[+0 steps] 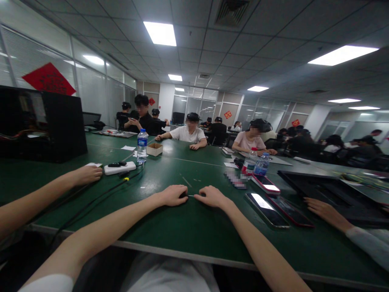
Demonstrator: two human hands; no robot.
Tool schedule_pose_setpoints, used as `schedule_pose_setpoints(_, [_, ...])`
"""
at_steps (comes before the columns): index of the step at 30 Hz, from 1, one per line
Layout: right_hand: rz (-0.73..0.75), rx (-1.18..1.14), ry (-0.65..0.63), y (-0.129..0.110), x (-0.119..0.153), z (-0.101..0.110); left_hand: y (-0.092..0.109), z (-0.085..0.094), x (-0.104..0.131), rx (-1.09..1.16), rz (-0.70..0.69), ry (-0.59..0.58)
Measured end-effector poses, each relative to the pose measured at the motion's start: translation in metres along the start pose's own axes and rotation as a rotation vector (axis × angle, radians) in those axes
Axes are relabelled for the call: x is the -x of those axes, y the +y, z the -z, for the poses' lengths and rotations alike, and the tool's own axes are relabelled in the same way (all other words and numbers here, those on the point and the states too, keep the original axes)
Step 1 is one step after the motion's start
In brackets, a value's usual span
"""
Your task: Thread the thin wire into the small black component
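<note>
Low over the green tabletop (170,170), my left hand (174,195) and my right hand (212,197) face each other a short gap apart. A thin white strip (191,196) spans that gap, from the left thumb to the right fingertips. Both hands are closed, each pinching one end of the strip; it is too small for me to tell its exact kind. To the right of my right hand lies a phone (267,209) with a partly lit screen.
Left stand a white power strip (120,168), a water bottle (142,146) and a small box (154,149). Right are another phone (290,211), bottles (261,164) and a black tray (328,190). Neighbours' hands rest at left (86,175) and right (325,213); people sit opposite.
</note>
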State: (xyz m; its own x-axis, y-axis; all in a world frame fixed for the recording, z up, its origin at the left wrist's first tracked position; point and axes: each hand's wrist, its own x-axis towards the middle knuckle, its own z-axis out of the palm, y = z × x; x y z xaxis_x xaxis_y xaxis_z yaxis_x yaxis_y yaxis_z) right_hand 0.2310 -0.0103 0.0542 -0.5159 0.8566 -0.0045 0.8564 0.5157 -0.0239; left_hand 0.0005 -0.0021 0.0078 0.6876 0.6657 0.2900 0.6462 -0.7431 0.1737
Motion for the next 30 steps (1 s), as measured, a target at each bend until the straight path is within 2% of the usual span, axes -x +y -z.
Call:
schedule_pose_setpoints(16, [-0.015, -0.057, -0.024, -0.0006, 0.0003, 0.0011, -0.0011, 0.0001, 0.0006, -0.001, -0.016, 0.000])
schedule_pose_setpoints(30, [0.028, 0.012, 0.010, 0.0038, -0.0034, -0.0052, -0.0004, -0.0003, 0.0004, 0.030, -0.006, -0.002])
